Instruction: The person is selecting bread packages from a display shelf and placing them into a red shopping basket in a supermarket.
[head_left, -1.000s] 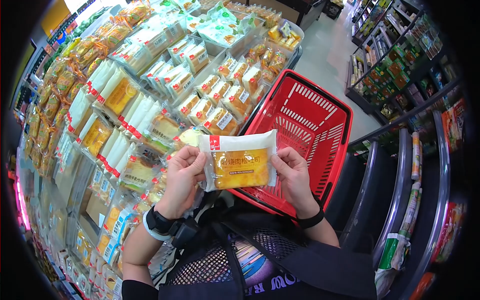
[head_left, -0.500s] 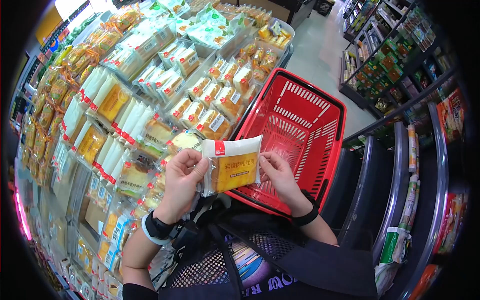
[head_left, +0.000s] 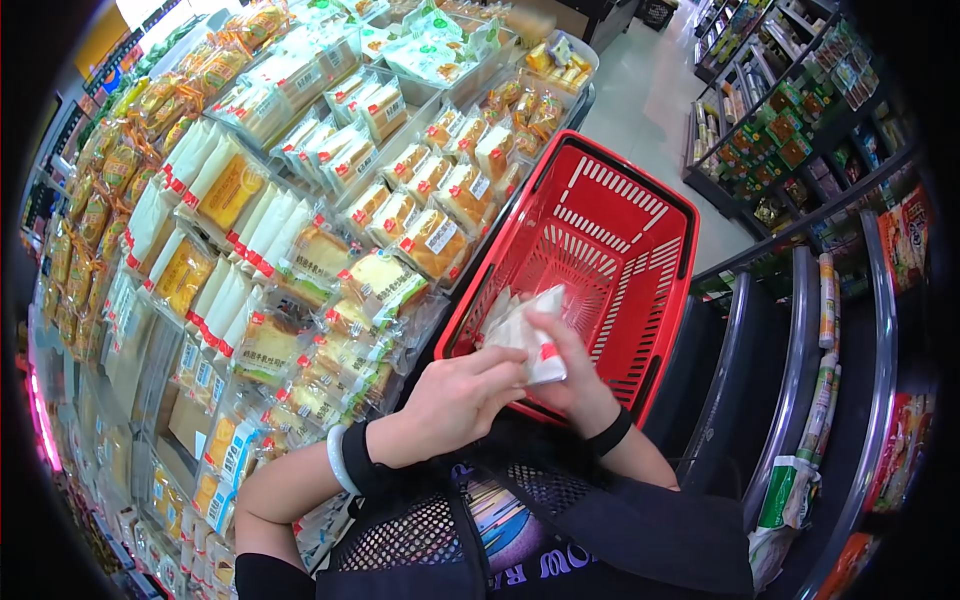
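In the head view, the left hand (head_left: 465, 392) and the right hand (head_left: 572, 385) are both curled shut on one white bread packet (head_left: 522, 325), so neither is nearer to it. The packet sits just past the fingers, over the near end of the red basket (head_left: 640, 270), its long side slanting away and to the left. More bread packs (head_left: 385, 282) lie in rows left of the hands.
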